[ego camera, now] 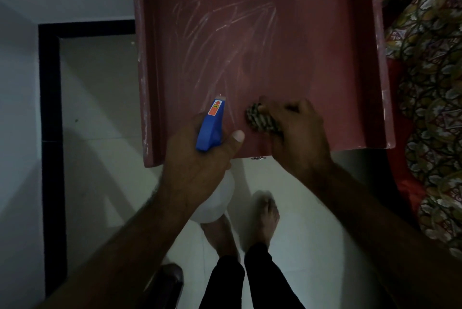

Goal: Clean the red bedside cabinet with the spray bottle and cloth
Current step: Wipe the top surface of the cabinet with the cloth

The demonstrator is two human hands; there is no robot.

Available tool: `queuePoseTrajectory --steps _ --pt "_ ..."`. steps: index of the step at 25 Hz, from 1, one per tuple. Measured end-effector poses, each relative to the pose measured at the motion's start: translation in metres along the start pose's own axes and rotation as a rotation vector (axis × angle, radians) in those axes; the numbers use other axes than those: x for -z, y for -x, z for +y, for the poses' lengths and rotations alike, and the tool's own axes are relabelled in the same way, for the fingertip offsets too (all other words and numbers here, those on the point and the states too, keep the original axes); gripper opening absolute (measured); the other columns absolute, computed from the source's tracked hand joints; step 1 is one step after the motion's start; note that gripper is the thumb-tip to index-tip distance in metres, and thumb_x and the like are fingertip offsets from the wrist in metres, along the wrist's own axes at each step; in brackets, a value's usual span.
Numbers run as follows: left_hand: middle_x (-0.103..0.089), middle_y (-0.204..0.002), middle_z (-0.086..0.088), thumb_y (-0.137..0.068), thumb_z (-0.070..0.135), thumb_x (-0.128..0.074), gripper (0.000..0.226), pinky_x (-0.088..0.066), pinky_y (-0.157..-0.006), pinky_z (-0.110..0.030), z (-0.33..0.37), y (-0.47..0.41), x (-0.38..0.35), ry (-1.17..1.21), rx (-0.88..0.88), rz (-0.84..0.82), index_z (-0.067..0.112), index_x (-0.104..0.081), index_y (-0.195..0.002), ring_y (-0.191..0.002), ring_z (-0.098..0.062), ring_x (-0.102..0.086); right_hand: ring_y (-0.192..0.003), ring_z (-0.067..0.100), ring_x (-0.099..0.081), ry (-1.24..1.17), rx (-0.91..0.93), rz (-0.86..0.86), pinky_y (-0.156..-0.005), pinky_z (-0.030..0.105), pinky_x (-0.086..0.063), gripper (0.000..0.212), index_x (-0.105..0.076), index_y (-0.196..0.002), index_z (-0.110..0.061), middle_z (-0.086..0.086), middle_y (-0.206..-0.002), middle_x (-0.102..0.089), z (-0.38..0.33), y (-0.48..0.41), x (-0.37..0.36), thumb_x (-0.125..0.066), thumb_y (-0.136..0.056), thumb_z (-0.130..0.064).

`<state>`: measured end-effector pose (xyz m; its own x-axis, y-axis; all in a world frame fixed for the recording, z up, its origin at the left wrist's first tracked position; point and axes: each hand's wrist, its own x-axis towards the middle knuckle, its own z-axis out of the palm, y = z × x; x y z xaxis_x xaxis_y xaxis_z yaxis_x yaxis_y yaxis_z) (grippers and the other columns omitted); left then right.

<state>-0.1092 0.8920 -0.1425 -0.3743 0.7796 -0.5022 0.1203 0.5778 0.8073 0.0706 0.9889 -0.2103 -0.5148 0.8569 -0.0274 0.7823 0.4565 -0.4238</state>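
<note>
His right hand (297, 128) clutches the bunched checked cloth (261, 118) on the red wooden cabinet top (325, 46); his left hand (197, 158) grips the blue-headed white spray bottle (212, 123). Long overlapping strokes would lift those pale streaks (225, 21).

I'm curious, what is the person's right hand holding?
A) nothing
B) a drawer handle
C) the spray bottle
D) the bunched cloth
D: the right hand grips the cloth over the red cabinet, while the spray bottle is in the left hand.
</note>
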Motion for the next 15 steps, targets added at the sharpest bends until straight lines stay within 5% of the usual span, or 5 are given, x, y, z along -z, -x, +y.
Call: queuePoseTrajectory --steps 5,9,12,15 --pt "-0.07 -0.08 -0.019 -0.089 0.03 -0.074 0.033 -0.051 -0.056 -0.01 0.001 -0.002 0.0 -0.005 0.039 0.004 -0.001 -0.063 -0.096 -0.064 -0.016 -0.07 -0.108 0.038 -0.058 -0.014 -0.104 -0.118 -0.094 0.042 -0.052 0.085 -0.043 -0.151 -0.038 0.018 -0.122 -0.061 -0.008 -0.042 -0.005 -0.033 -0.068 -0.05" --pt "-0.07 -0.076 -0.018 -0.089 0.03 -0.074 0.033 -0.049 -0.054 -0.009 0.009 -0.007 0.0 -0.026 0.036 0.025 0.0 -0.063 -0.092 -0.061 -0.015 -0.067 -0.113 0.035 -0.056 -0.015 -0.157 -0.142 -0.097 0.039 -0.051 0.083 -0.036 -0.154 -0.042 0.014 -0.126 -0.059 -0.009 -0.068 -0.005 -0.065 -0.078 -0.027" --pt "-0.07 -0.077 -0.018 -0.089 0.03 -0.074 0.032 -0.05 -0.055 -0.01 0.017 -0.013 0.0 -0.033 0.027 0.04 0.0 -0.063 -0.091 -0.065 -0.023 -0.066 -0.106 0.039 -0.059 -0.03 -0.092 -0.081 -0.087 0.052 -0.056 0.078 -0.052 -0.146 -0.028 0.016 -0.117 -0.067 -0.013 -0.022 0.001 -0.072 -0.074 -0.008" --pt "-0.07 -0.078 -0.017 -0.09 0.03 -0.074 0.031 -0.048 -0.054 -0.009 0.024 -0.02 -0.004 -0.012 0.053 0.061 0.001 -0.063 -0.092 -0.064 -0.02 -0.067 -0.104 0.043 -0.06 -0.099 -0.096 -0.028 -0.084 0.058 -0.056 0.074 -0.057 -0.144 -0.022 0.018 -0.113 -0.068 -0.012 -0.03 0.003 -0.07 -0.072 -0.008"
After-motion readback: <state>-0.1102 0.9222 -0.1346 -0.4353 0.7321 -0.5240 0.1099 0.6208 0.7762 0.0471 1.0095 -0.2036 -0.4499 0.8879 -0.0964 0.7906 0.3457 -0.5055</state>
